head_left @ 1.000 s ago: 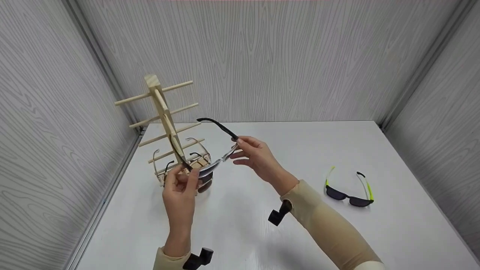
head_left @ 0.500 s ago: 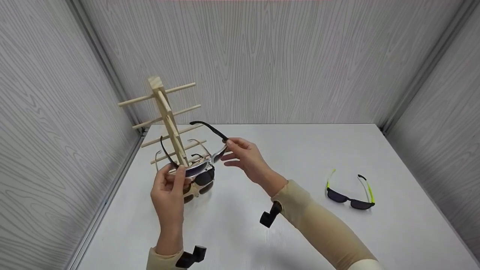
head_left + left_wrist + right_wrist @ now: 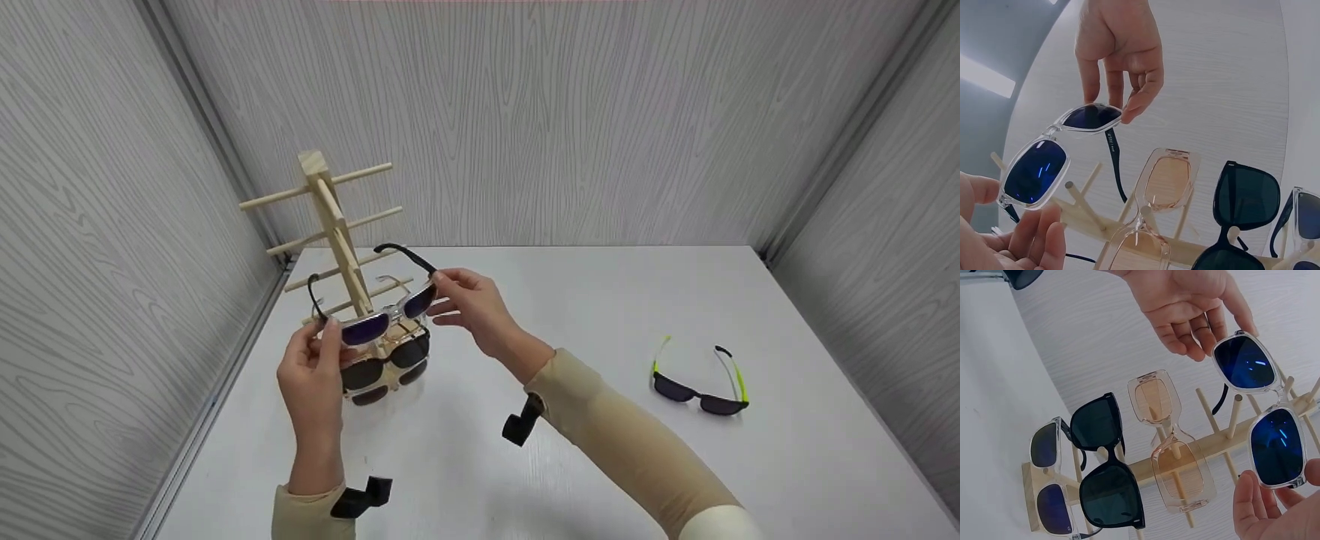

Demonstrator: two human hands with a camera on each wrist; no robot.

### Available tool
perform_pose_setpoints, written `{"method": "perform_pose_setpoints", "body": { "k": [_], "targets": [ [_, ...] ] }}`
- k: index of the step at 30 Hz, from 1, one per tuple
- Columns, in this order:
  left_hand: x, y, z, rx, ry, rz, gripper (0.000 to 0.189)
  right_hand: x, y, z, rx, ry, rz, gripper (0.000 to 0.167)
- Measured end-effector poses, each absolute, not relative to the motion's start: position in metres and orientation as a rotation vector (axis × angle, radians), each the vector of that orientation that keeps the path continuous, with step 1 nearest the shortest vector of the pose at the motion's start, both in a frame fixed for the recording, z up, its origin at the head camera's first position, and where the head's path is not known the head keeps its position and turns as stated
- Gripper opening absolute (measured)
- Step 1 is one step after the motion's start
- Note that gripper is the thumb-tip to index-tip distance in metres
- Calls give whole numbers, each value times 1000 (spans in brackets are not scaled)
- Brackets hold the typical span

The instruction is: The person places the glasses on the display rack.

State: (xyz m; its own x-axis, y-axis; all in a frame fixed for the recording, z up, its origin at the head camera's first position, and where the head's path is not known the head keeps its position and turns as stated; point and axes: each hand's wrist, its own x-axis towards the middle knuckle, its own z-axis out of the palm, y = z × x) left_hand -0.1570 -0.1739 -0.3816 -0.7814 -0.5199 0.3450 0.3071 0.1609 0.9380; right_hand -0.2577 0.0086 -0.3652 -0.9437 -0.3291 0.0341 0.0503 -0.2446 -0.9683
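Note:
Between my two hands is a pair of sunglasses [image 3: 365,330] with a clear frame, blue mirrored lenses and black temples. My left hand [image 3: 311,379] pinches one end by the hinge; my right hand [image 3: 476,311] pinches the other. The temples point toward a wooden glasses stand [image 3: 341,247] with dowel arms. Whether the bridge touches a dowel, I cannot tell. Below, the stand bears clear peach glasses [image 3: 1172,467], black sunglasses [image 3: 1109,478] and a lower clear-framed pair [image 3: 1053,509]. In the head view, the held pair and left hand partly cover these.
On the white table [image 3: 570,315], to the right, lie black sunglasses with yellow-green temples [image 3: 697,396], temples unfolded. Upper dowels [image 3: 361,173] of the stand stick out to both sides. Grey wood-grain walls [image 3: 525,120] enclose the table at the back and sides.
Both hands have moved left with the clear-framed sunglasses, bringing them in front of the stand. The lenses have turned to face me more. The yellow-green pair has stayed put.

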Motion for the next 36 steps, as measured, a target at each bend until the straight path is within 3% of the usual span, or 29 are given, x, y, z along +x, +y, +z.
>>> {"method": "perform_pose_setpoints", "body": {
  "k": [13,36],
  "targets": [
    [-173,-187,-380,274,-1870,-1619,39,-264,-3,-362,-162,1779,-2242,24],
    [-179,-211,-380,368,-1820,-1630,37,-265,-19,-353,-213,1851,-2159,25]
  ]
}}
